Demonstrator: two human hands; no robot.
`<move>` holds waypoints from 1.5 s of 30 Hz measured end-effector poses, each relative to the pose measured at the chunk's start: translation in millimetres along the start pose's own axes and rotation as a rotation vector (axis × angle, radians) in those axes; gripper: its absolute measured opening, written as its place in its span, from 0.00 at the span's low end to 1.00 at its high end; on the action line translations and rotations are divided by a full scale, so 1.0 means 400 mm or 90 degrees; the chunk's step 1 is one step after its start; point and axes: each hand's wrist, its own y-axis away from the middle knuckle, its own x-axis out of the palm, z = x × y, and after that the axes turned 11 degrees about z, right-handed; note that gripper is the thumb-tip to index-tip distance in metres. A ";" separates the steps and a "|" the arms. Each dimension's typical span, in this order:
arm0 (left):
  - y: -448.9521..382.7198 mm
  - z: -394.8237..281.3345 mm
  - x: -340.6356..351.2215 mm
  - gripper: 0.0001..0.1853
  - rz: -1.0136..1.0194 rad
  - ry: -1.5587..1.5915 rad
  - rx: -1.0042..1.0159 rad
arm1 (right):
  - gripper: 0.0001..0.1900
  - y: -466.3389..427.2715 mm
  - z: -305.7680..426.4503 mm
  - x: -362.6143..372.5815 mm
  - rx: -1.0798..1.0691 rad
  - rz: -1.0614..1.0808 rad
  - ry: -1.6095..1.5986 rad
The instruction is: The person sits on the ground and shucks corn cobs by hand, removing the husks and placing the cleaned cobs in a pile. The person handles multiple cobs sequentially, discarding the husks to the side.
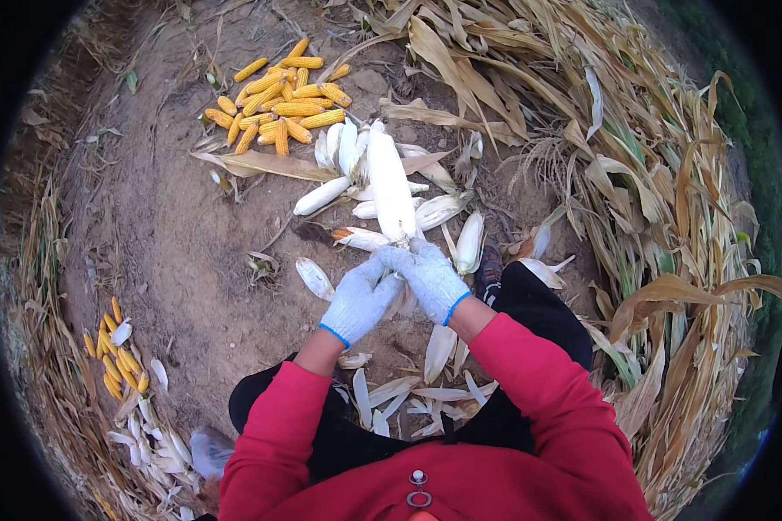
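A long corn ear in white husk (391, 182) points away from me, its butt end at my fingertips. My right hand (433, 277), in a white knit glove with a blue cuff, closes at that base. My left hand (358, 301), gloved alike, meets it there from the left, and the fingers overlap so that their exact grip is partly hidden. Blurred pale husk (402, 305) shows between the palms. Beyond the hands lie several unpeeled corn ears (322, 195). One ear with an orange-brown tip (358, 238) lies just past my fingers.
Bare yellow cobs of corn (287, 98) form a pile at the upper left; a smaller cob pile (114, 355) lies lower left beside husk scraps (153, 443). Dry cornstalks (632, 195) heap along the right. Loose husks (417, 394) cover soil between my knees. My shoe (490, 273) is near the ears.
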 end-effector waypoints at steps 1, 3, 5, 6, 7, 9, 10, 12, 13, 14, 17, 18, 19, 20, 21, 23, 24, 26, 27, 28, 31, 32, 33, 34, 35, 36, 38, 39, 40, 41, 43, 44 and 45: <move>-0.008 -0.021 -0.011 0.18 0.010 -0.017 0.002 | 0.21 -0.004 0.006 -0.013 0.004 -0.018 0.073; -0.009 -0.056 -0.059 0.23 -0.092 0.098 -0.079 | 0.23 -0.006 0.010 -0.026 0.023 -0.034 0.228; -0.017 -0.062 -0.091 0.25 -0.272 0.278 -0.119 | 0.25 -0.006 0.005 -0.024 0.050 -0.029 0.392; -0.017 -0.069 -0.106 0.26 -0.285 0.433 -0.112 | 0.26 -0.004 0.000 -0.013 0.041 0.016 0.402; -0.020 -0.054 -0.108 0.25 -0.309 0.537 -0.100 | 0.27 -0.001 -0.011 0.004 0.030 0.066 0.412; -0.037 -0.023 -0.087 0.23 -0.349 0.748 -0.069 | 0.29 0.010 -0.023 0.040 0.012 0.162 0.431; -0.031 -0.035 -0.089 0.18 -0.358 0.801 -0.089 | 0.30 0.017 -0.020 0.056 0.026 0.195 0.394; -0.039 -0.015 -0.093 0.18 -0.396 0.697 -0.072 | 0.31 0.017 0.007 0.077 0.095 0.202 0.503; -0.041 -0.014 -0.090 0.18 -0.410 0.646 -0.065 | 0.32 0.016 0.013 0.083 0.130 0.202 0.558; -0.032 -0.016 -0.082 0.18 -0.409 0.585 -0.081 | 0.29 0.024 -0.012 0.089 0.045 0.175 0.602; -0.026 -0.058 -0.087 0.22 -0.321 0.511 -0.086 | 0.28 0.025 -0.049 0.079 0.011 0.192 0.728; -0.020 -0.054 -0.099 0.25 -0.285 0.455 -0.113 | 0.27 0.028 -0.038 0.086 0.028 0.225 0.755; -0.016 -0.050 -0.105 0.25 -0.232 0.420 -0.118 | 0.26 0.036 -0.014 0.094 0.046 0.256 0.782; -0.011 -0.045 -0.109 0.26 -0.179 0.385 -0.123 | 0.26 0.043 0.001 0.101 0.065 0.288 0.809; -0.009 -0.044 -0.113 0.26 -0.126 0.349 -0.126 | 0.25 0.050 0.007 0.104 0.038 0.343 0.860; -0.004 -0.012 -0.103 0.32 0.025 0.144 -0.146 | 0.24 0.065 0.009 0.108 -0.018 0.453 0.960; 0.003 -0.021 -0.096 0.33 0.019 0.128 -0.167 | 0.22 0.065 0.003 0.104 -0.044 0.463 0.983; 0.011 -0.029 -0.095 0.32 0.002 0.248 -0.202 | 0.22 0.069 0.011 0.077 -0.012 0.431 0.961; 0.020 -0.025 -0.107 0.32 -0.011 0.385 -0.217 | 0.21 0.067 0.027 0.068 0.003 0.416 0.949; 0.021 -0.027 -0.118 0.29 -0.056 0.445 -0.187 | 0.21 0.053 0.029 0.043 -0.022 0.378 0.950; 0.035 -0.037 -0.162 0.26 -0.113 0.564 -0.174 | 0.24 0.036 0.076 -0.064 -0.113 0.091 0.950; 0.038 -0.046 -0.172 0.23 -0.122 0.544 -0.171 | 0.24 0.036 0.101 -0.107 -0.055 0.026 0.949; 0.041 -0.037 -0.178 0.22 -0.147 0.574 -0.164 | 0.25 0.031 0.138 -0.141 0.061 -0.042 0.980; 0.047 -0.034 -0.188 0.21 -0.175 0.600 -0.155 | 0.27 0.040 0.153 -0.176 -0.009 -0.171 0.898; 0.044 -0.021 -0.195 0.21 -0.196 0.630 -0.144 | 0.27 0.043 0.167 -0.216 -0.002 -0.309 0.831; 0.044 -0.004 -0.202 0.20 -0.217 0.616 -0.130 | 0.27 0.052 0.182 -0.261 -0.052 -0.396 0.753; 0.041 0.001 -0.215 0.19 -0.278 0.639 -0.099 | 0.28 0.069 0.207 -0.339 -0.123 -0.549 0.620; 0.043 0.004 -0.224 0.19 -0.311 0.649 -0.084 | 0.29 0.072 0.224 -0.347 -0.145 -0.615 0.565; 0.050 0.005 -0.232 0.21 -0.305 0.601 -0.071 | 0.30 0.075 0.222 -0.338 -0.102 -0.623 0.638; 0.058 0.005 -0.233 0.22 -0.296 0.597 -0.057 | 0.31 0.071 0.202 -0.311 -0.050 -0.592 0.682; 0.049 -0.033 -0.207 0.24 -0.268 0.594 -0.029 | 0.32 0.049 0.115 -0.270 0.012 -0.396 0.906; 0.044 -0.025 -0.197 0.23 -0.236 0.591 -0.014 | 0.30 0.047 0.080 -0.210 0.101 -0.209 1.069; 0.037 -0.010 -0.187 0.23 -0.210 0.624 -0.015 | 0.27 0.060 0.029 -0.159 0.094 0.001 1.149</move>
